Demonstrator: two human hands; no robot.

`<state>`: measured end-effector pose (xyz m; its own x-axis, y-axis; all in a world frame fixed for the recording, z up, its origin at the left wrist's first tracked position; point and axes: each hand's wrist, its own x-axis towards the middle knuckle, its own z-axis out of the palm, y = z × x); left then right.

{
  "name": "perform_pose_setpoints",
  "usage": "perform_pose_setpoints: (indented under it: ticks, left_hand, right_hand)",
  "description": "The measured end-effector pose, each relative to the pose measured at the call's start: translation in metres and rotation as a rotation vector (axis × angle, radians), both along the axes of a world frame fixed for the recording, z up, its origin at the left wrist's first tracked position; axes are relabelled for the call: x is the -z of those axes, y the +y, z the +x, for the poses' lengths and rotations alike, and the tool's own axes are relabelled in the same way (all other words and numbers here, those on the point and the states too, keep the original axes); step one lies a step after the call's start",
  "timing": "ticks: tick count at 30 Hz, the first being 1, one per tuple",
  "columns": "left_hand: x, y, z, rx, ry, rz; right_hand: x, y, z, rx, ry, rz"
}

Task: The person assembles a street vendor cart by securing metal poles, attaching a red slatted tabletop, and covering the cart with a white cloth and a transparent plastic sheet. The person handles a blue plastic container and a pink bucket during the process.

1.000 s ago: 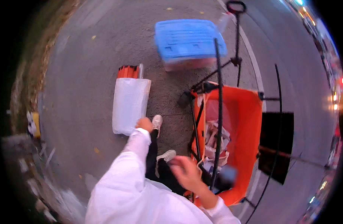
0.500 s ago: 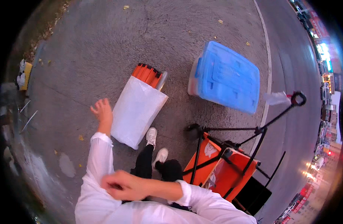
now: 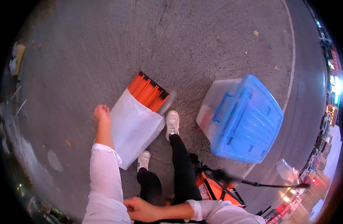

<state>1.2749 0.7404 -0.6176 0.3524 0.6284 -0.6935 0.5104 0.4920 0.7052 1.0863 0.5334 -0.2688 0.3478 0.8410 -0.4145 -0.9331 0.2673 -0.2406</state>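
My left hand point(image 3: 102, 112) is held out over the pavement, its fingers curled and nothing seen in them. Close to its right lies a white padded bag point(image 3: 136, 125), with orange folded panels with black ends point(image 3: 149, 92) and a clear piece sticking out of its top. Near the lower edge, my right hand point(image 3: 141, 210) reaches across my body, fingers closed at the white left sleeve point(image 3: 106, 186) near the elbow; the fingertips are partly hidden. The left forearm is bare below the pushed-up cuff.
A clear storage box with a blue lid point(image 3: 250, 123) stands to the right. An orange and black folding cart point(image 3: 220, 190) is behind my leg, its handle pointing right, with a clear plastic bag point(image 3: 287, 172) by it. A white line point(image 3: 292, 56) borders the road.
My left hand's fingers have curled in, and its cuff sits farther up the forearm. My right hand has moved down toward the elbow. My feet have stepped, and the view has turned.
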Motion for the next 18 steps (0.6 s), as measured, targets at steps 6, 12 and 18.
perform_pose_setpoints:
  ticks: [6, 12, 18]
  left_hand:
    - [0.062, -0.101, 0.011, 1.298, 0.109, 0.607]
    - [0.132, -0.117, 0.029, 1.65, 0.225, 0.68]
    - [0.133, -0.117, 0.095, 1.941, 0.483, 0.747]
  right_hand:
    - [0.172, -0.11, 0.131, -0.136, -0.664, -0.366]
    - [0.471, -0.148, 0.226, -0.273, -1.056, -1.297]
    - [0.536, -0.157, 0.251, -0.611, -0.889, -1.126]
